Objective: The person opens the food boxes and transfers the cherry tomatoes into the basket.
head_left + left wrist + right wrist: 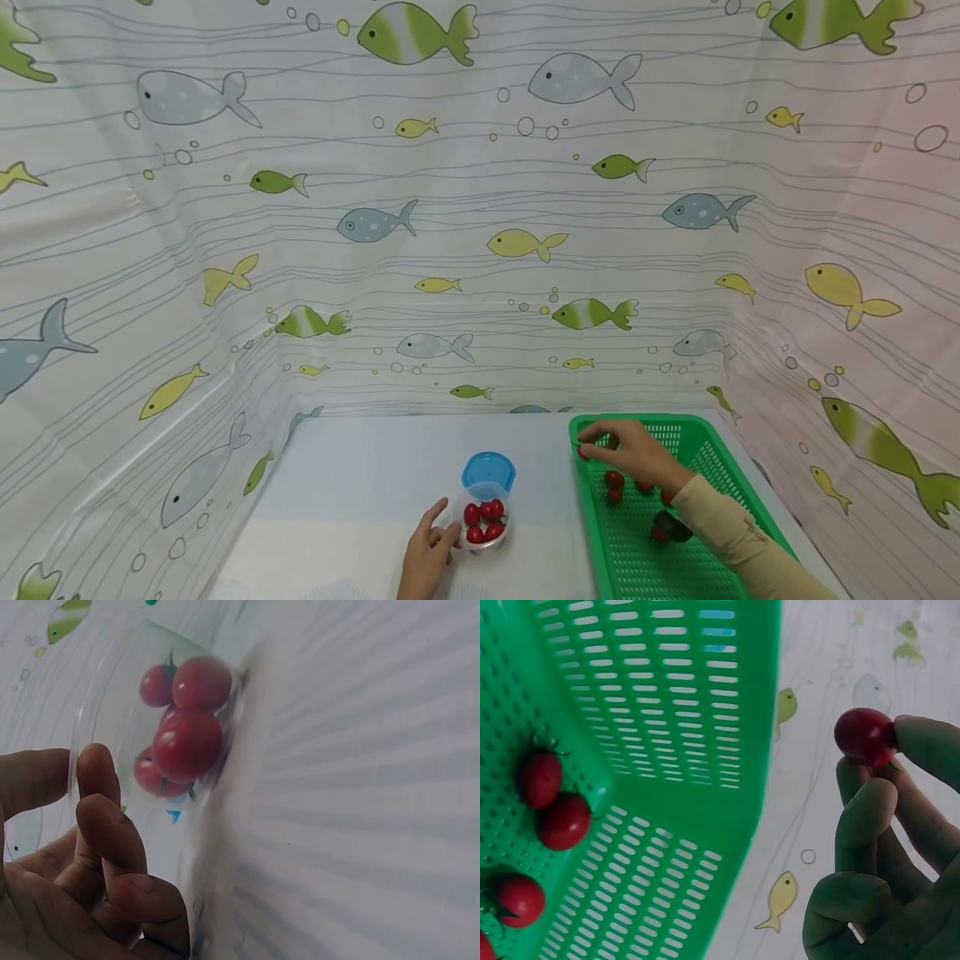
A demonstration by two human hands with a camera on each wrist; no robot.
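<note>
My right hand (633, 450) pinches a cherry tomato (865, 736) between thumb and fingertips, above the left rim of a green plastic basket (588, 508). In the right wrist view the tomato appears beyond the basket's edge. On the left, my left hand (427, 550) rests beside a clear plastic bowl (487, 546), its fingers loosely bent. A fingertip (97, 769) touches or nearly touches the bowl's wall near the rim. Several cherry tomatoes (187, 746) lie inside the bowl, some with green stems.
A blue round plastic piece (487, 468), perhaps a lid, lies just behind the bowl. More cherry tomatoes (564, 821) and a dark rounded object (672, 527) lie in the basket. A fish-patterned sheet (450, 250) forms walls around the white table (345, 483).
</note>
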